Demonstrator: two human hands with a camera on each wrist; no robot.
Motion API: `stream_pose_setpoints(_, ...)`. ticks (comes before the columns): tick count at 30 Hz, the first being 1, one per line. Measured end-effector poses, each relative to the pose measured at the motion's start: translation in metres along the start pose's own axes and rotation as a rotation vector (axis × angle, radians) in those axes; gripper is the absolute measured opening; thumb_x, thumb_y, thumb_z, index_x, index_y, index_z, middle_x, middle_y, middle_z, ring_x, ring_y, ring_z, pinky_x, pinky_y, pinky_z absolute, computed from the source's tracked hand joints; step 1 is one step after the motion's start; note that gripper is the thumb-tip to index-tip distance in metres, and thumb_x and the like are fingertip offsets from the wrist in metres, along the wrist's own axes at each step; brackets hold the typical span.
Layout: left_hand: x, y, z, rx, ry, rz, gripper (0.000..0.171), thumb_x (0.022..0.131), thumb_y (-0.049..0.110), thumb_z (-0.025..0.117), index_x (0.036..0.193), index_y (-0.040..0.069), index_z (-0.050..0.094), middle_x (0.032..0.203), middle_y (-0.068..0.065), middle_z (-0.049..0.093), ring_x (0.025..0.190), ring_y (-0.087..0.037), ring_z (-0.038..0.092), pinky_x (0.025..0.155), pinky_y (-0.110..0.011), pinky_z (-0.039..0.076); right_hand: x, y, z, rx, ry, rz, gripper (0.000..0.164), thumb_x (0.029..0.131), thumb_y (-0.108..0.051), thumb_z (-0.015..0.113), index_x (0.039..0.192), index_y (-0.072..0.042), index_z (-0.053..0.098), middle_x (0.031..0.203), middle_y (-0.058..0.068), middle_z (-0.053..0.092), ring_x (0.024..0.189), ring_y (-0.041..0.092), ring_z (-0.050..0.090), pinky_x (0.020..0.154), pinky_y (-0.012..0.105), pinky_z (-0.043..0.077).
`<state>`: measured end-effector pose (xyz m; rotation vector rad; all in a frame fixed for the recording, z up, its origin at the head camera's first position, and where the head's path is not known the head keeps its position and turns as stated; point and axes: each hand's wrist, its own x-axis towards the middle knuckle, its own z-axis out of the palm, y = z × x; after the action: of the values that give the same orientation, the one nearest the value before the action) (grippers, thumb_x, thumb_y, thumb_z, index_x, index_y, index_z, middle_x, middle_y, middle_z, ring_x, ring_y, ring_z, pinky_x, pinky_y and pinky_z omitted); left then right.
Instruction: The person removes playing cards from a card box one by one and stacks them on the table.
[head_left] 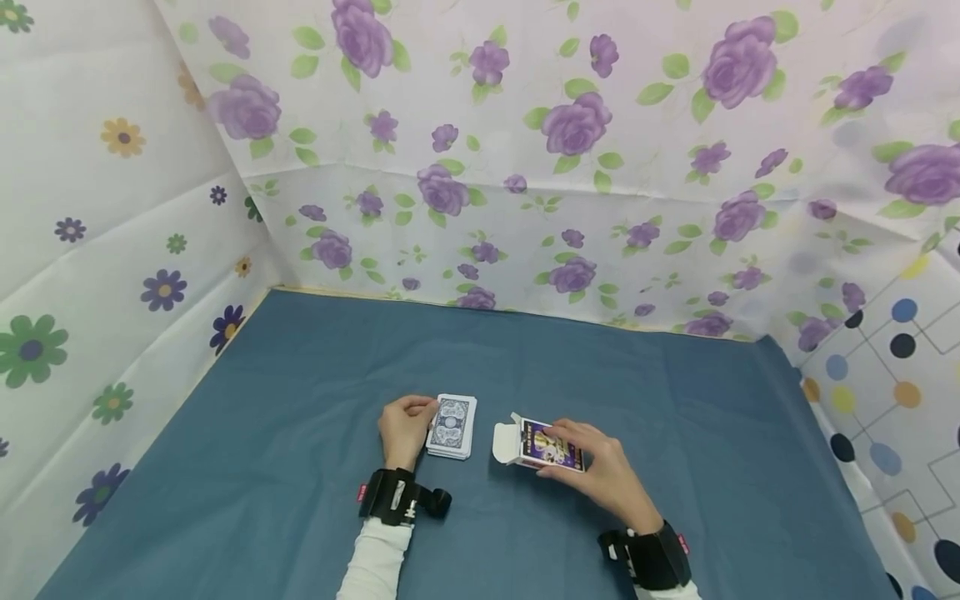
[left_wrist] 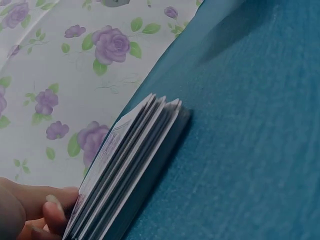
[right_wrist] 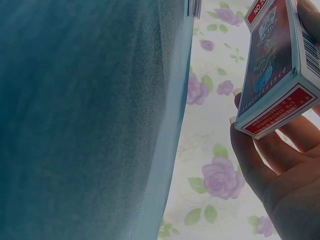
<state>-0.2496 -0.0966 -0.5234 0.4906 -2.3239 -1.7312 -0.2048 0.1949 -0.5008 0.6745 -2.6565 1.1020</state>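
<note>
A stack of playing cards (head_left: 451, 423) with blue-and-white patterned backs lies face down on the blue cloth. At its left side my left hand (head_left: 406, 427) has curled fingers pinching the edge of the cards. The left wrist view shows the cards (left_wrist: 132, 165) edge-on, with small gaps between layers and fingertips (left_wrist: 70, 195) against them. My right hand (head_left: 600, 467) grips a card box (head_left: 551, 446) by its long sides, thumb and fingers around it. The box's white end flap (head_left: 506, 442) hangs open toward the stack. In the right wrist view the box (right_wrist: 272, 55) appears raised off the cloth.
A blue cloth (head_left: 300, 467) covers the table. Behind it hangs a sheet with purple roses (head_left: 450, 192); patterned sheets stand at the left (head_left: 112, 250) and right (head_left: 900, 400). Black camera straps sit on the left wrist (head_left: 390, 497) and right wrist (head_left: 656, 558).
</note>
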Motion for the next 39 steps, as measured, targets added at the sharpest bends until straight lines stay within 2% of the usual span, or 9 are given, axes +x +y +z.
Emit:
stream_pose_setpoints(6, 0.002, 0.000, 0.004, 0.014, 0.027, -0.010, 0.012, 0.088, 0.016, 0.072, 0.092, 0.005, 0.074, 0.075, -0.014, 0.071, 0.055, -0.012, 0.057, 0.054, -0.027, 0.046, 0.001, 0.001, -0.001, -0.005, 0.007, -0.003, 0.053, 0.073, -0.046, 0.079, 0.121, -0.027, 0.068, 0.122, -0.003, 0.066, 0.118, 0.022, 0.061, 0.092, 0.046, 0.050)
stream_pose_setpoints(18, -0.001, 0.002, 0.005, 0.106, 0.061, 0.021, 0.012, 0.089, 0.016, 0.070, 0.089, 0.004, 0.073, 0.074, -0.013, 0.070, 0.059, -0.016, 0.058, 0.057, -0.029, 0.043, 0.001, 0.002, 0.000, 0.004, -0.001, 0.003, 0.054, 0.074, -0.048, 0.079, 0.122, -0.026, 0.068, 0.123, -0.004, 0.066, 0.118, 0.021, 0.061, 0.092, 0.046, 0.050)
stream_pose_setpoints(26, -0.003, 0.004, 0.002, 0.165, 0.164, 0.172, 0.018, 0.091, 0.012, 0.067, 0.104, 0.001, 0.069, 0.088, -0.019, 0.068, 0.070, -0.030, 0.061, 0.066, -0.041, 0.046, 0.001, 0.004, 0.001, -0.004, 0.006, -0.005, 0.054, 0.073, -0.047, 0.080, 0.121, -0.027, 0.068, 0.122, -0.004, 0.066, 0.117, 0.021, 0.061, 0.091, 0.045, 0.051)
stream_pose_setpoints(28, -0.004, 0.007, -0.001, 0.174, 0.151, 0.205, 0.018, 0.092, 0.012, 0.065, 0.106, 0.000, 0.069, 0.090, -0.019, 0.068, 0.071, -0.029, 0.060, 0.066, -0.040, 0.046, 0.001, 0.004, 0.001, -0.002, 0.006, -0.006, 0.053, 0.073, -0.047, 0.080, 0.121, -0.027, 0.068, 0.122, -0.005, 0.066, 0.117, 0.021, 0.061, 0.091, 0.045, 0.051)
stream_pose_setpoints(30, -0.005, 0.013, -0.004, 0.162, 0.079, 0.228, 0.017, 0.093, 0.013, 0.065, 0.103, 0.002, 0.070, 0.090, -0.017, 0.068, 0.070, -0.025, 0.060, 0.064, -0.036, 0.045, 0.001, 0.004, 0.001, -0.002, 0.004, -0.004, 0.054, 0.073, -0.048, 0.079, 0.121, -0.028, 0.068, 0.122, -0.005, 0.066, 0.118, 0.021, 0.061, 0.091, 0.046, 0.051)
stream_pose_setpoints(31, -0.007, 0.018, -0.005, 0.140, 0.013, 0.244, 0.015, 0.093, 0.013, 0.064, 0.102, 0.002, 0.070, 0.089, -0.016, 0.068, 0.069, -0.024, 0.059, 0.062, -0.033, 0.044, 0.001, 0.004, 0.001, -0.002, 0.003, -0.003, 0.054, 0.073, -0.049, 0.079, 0.121, -0.028, 0.068, 0.122, -0.005, 0.066, 0.118, 0.021, 0.061, 0.091, 0.046, 0.050)
stream_pose_setpoints(34, -0.013, 0.036, -0.007, 0.083, -0.248, 0.277, 0.012, 0.091, 0.014, 0.068, 0.097, 0.005, 0.073, 0.087, -0.012, 0.070, 0.068, -0.018, 0.060, 0.061, -0.027, 0.045, 0.000, 0.004, 0.001, -0.008, 0.004, -0.003, 0.054, 0.073, -0.049, 0.079, 0.122, -0.029, 0.067, 0.122, -0.006, 0.066, 0.118, 0.021, 0.061, 0.092, 0.046, 0.050)
stream_pose_setpoints(37, -0.025, 0.053, 0.000, 0.106, -0.495, 0.334, 0.011, 0.089, 0.015, 0.069, 0.094, 0.007, 0.074, 0.084, -0.007, 0.070, 0.067, -0.013, 0.059, 0.060, -0.024, 0.046, 0.000, 0.004, 0.001, -0.009, 0.011, -0.013, 0.054, 0.073, -0.047, 0.080, 0.122, -0.027, 0.067, 0.121, -0.005, 0.066, 0.117, 0.020, 0.061, 0.091, 0.044, 0.051)
stream_pose_setpoints(39, -0.036, 0.060, 0.008, 0.169, -0.584, 0.379, 0.010, 0.089, 0.016, 0.070, 0.091, 0.007, 0.075, 0.080, -0.005, 0.070, 0.064, -0.009, 0.057, 0.058, -0.023, 0.045, 0.000, 0.003, 0.001, -0.004, 0.013, -0.024, 0.054, 0.073, -0.044, 0.080, 0.122, -0.026, 0.067, 0.121, -0.005, 0.066, 0.116, 0.019, 0.062, 0.091, 0.043, 0.051)
